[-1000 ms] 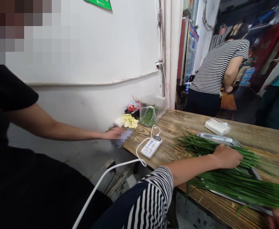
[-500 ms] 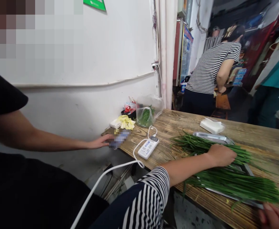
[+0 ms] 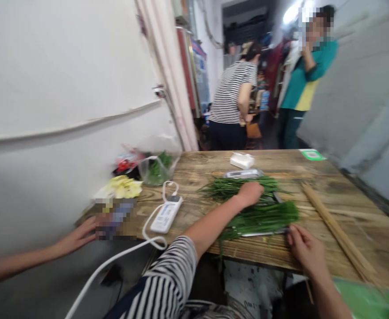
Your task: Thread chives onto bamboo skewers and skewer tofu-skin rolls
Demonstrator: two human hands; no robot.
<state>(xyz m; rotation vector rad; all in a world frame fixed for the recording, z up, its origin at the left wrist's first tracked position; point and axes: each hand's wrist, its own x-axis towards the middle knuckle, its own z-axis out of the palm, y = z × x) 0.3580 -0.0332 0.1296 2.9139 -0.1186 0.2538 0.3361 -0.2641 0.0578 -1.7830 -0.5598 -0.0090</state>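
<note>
While two chive bunches (image 3: 264, 218) lie across a metal tray (image 3: 243, 174), presumably for support, the left hand (image 3: 251, 194) curls nearly closed over the far one, the right hand (image 3: 306, 248) half-curled beside the near, their holds unclear from here.

Your table (image 3: 201, 165) is brown wood, its grain streaked, with a dull sheen. The tray (image 3: 243, 174) is smooth, glossy metal. The strips (image 3: 336, 230) look like bare, matt wood. You have smooth white plastic on the power bank (image 3: 165, 216), thin, clear, crinkled plastic on the bag (image 3: 145, 172), and matt cloth in your sleeve (image 3: 181, 257). The blurred white pack (image 3: 242, 161) is perhaps paper.
</note>
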